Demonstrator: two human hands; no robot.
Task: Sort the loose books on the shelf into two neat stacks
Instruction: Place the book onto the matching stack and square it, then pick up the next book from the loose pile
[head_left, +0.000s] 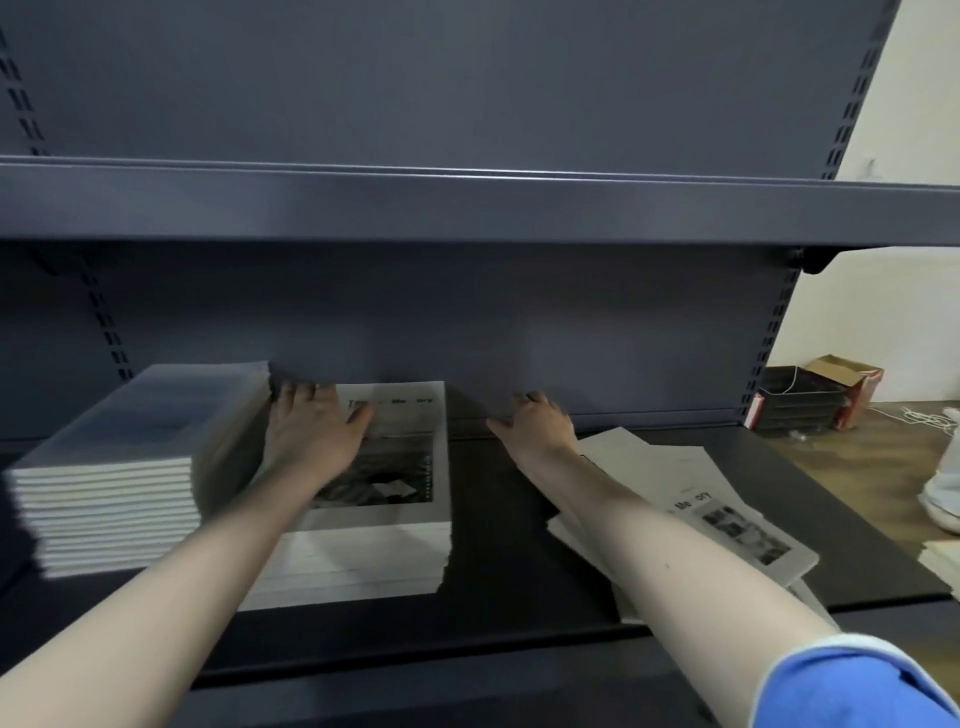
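Books lie in three groups on a dark metal shelf. At far left sits a tall, squared stack with bluish covers, its white page edges turned toward the viewer. Just beside it, to the right, a lower white stack is seen, topped by a cover with a black-and-white photograph and partly legible lettering. Well apart, at the right end of the shelf, a few loose books of the same white design are fanned crookedly over one another. The left hand rests flat on the far part of the white stack's top cover, fingers fairly straight and slightly spread, thumb out to the right. The right hand is held against the shelf's back panel, between the white stack and the loose books; its thumb points left, and whether the fingers are curled or straight cannot be told. No book is gripped by either hand. The books look thin, soft-covered and light, likely to bend and to slide on one another, so a loose one is probably best taken along its spine edge, thumb on top and fingers beneath. Beyond the shelf, a cardboard box stands on a wooden floor.
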